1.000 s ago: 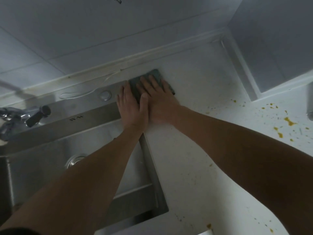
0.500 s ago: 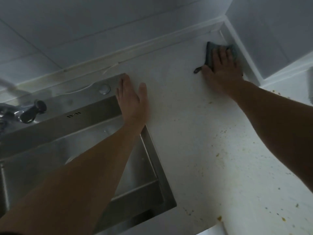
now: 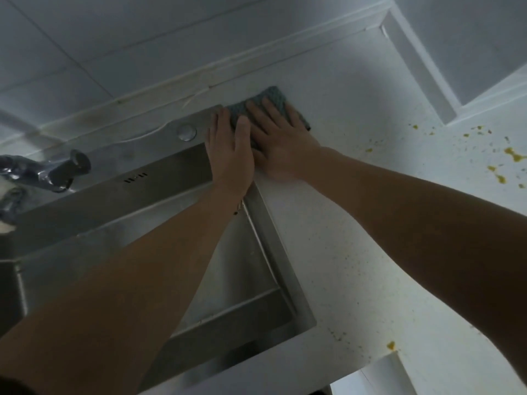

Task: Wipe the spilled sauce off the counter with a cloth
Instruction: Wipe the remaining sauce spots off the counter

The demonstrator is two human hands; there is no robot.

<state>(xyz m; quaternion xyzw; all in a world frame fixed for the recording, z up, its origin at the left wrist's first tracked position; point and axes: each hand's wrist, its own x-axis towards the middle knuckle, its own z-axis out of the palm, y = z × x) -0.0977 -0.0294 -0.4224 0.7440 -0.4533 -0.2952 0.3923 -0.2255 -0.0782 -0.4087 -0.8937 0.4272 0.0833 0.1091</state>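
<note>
At the far left a chrome tap (image 3: 42,172) with a dark stubby handle juts over a brushed stainless-steel sink (image 3: 142,201), a rectangular basin with square corners, a flat rear ledge and a round metal button (image 3: 186,132) set in that ledge. The left hand (image 3: 229,149) lies flat across the sink's back right corner, palm down, its fingers (image 3: 218,121) straight and close together, gripping nothing; the thumb side touches the edge of the cloth (image 3: 271,99). The cloth is a blue-grey, knobbly woven pad, roughly rectangular, lying flat on the tabletop (image 3: 356,252) just beside the sink's back right corner and close to the wall. The right hand (image 3: 281,143) presses on it from above with fingers spread and straight, not curled round it; its heel is slightly blurred. The two hands touch side by side. The tabletop is white, smooth and finely speckled. Further right, well apart from the cloth, yellow-orange sauce splatters (image 3: 510,155) lie in blobs and small flecks near the right edge of the view, with one more yellow drop (image 3: 391,344) at the tabletop's front edge. Behind runs a pale raised backsplash strip (image 3: 256,55) under large glossy wall tiles (image 3: 128,32).
</note>
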